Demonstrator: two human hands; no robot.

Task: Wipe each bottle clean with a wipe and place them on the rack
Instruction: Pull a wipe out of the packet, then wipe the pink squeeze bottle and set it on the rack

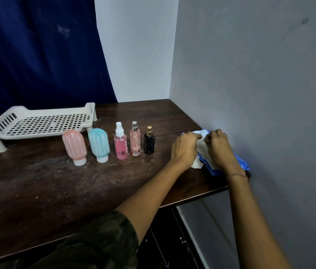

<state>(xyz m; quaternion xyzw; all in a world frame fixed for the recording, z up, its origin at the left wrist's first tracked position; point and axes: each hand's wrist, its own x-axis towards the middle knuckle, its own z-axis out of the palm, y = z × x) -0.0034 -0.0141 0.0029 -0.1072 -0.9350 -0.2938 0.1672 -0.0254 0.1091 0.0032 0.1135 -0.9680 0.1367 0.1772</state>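
At the right middle of the frame, the left hand (185,149) and the right hand (218,146) are close together, and both pinch a white wipe (202,147) with curled fingers. It sits on top of a blue pack (242,164) by the wall. Five bottles stand in a row in the middle of the table (37,191): a pink tube (74,147), a blue tube (99,143), a pink spray (121,144), a peach spray (135,141) and a black bottle (149,142), and the rack (40,122) stands just behind the tubes at the middle left.

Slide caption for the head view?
Left hand and right hand grip a wipe over the blue pack; five bottles stand by the rack.
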